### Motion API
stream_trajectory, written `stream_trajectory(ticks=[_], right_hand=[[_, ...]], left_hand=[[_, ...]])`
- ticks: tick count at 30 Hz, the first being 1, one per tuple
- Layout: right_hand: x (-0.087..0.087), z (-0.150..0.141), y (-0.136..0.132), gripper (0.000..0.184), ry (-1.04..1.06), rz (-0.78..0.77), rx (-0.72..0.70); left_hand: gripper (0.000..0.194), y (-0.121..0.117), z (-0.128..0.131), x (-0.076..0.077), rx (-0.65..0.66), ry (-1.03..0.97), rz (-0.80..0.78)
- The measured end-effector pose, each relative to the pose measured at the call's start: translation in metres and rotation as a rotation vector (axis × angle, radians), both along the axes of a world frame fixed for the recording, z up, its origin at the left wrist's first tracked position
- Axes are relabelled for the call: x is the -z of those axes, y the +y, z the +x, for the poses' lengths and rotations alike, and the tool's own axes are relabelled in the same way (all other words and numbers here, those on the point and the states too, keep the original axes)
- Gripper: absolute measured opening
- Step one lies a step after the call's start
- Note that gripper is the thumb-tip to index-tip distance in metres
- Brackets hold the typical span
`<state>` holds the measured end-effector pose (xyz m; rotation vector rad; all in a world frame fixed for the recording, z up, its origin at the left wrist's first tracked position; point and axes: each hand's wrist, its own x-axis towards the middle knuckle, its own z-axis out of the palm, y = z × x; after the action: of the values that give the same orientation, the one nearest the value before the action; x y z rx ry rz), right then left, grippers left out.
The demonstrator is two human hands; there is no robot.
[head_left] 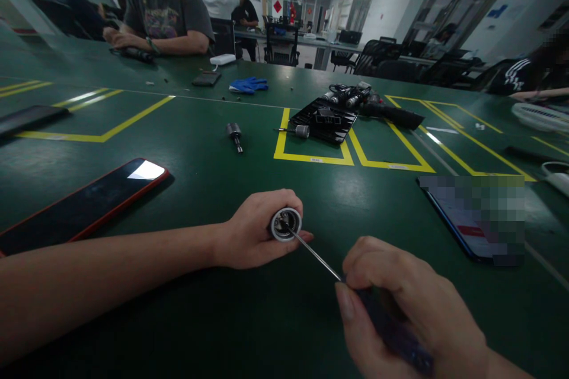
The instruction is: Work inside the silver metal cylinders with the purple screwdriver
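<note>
Left hand (255, 231): you had it wrapped around a hollow, silver-rimmed round cylinder (279, 227) | right hand (418, 296): you gripped a dark-blue-handled, steel-shafted screwdriver (383, 321) | cylinder lay at right hand's ten o'clock, left hand nearest; screwdriver ran four-to-ten o'clock, far end inside cylinder's mouth

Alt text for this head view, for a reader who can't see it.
The left hand holds a round, light-rimmed part; the right hand holds a screwdriver, its shaft reaching into the part's opening, above a green table. A red-edged phone lies at left.
</note>
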<state>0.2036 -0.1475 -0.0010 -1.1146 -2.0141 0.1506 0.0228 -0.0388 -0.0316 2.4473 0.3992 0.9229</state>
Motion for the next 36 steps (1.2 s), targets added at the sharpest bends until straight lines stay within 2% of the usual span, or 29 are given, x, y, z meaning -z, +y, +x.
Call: stream_trajectory(ticks=[1, 9, 14, 23, 29, 36], right_hand=[[0.0, -0.001, 0.0, 0.017, 0.006, 0.036, 0.01], [-0.001, -0.004, 0.002, 0.017, 0.187, -0.054, 0.03], [-0.004, -0.001, 0.004, 0.015, 0.303, -0.169, -0.025], [-0.001, 0.003, 0.009, 0.012, 0.46, -0.34, -0.001], [0.003, 0.005, 0.009, 0.01, 0.616, -0.467, -0.033], [0.008, 0.005, 0.009, 0.01, 0.695, -0.496, -0.086]], left_hand=[[0.015, 0.0, 0.0, 0.0, 0.001, 0.001, 0.002], [0.016, 0.0, -0.003, 0.0, 0.006, -0.001, -0.002], [0.015, 0.0, -0.002, -0.002, -0.004, 0.001, -0.007], [0.016, -0.001, -0.002, -0.001, -0.01, 0.005, -0.011], [0.014, -0.001, -0.002, -0.003, -0.012, 0.001, -0.01], [0.014, -0.001, -0.001, -0.003, -0.002, -0.003, -0.025]])
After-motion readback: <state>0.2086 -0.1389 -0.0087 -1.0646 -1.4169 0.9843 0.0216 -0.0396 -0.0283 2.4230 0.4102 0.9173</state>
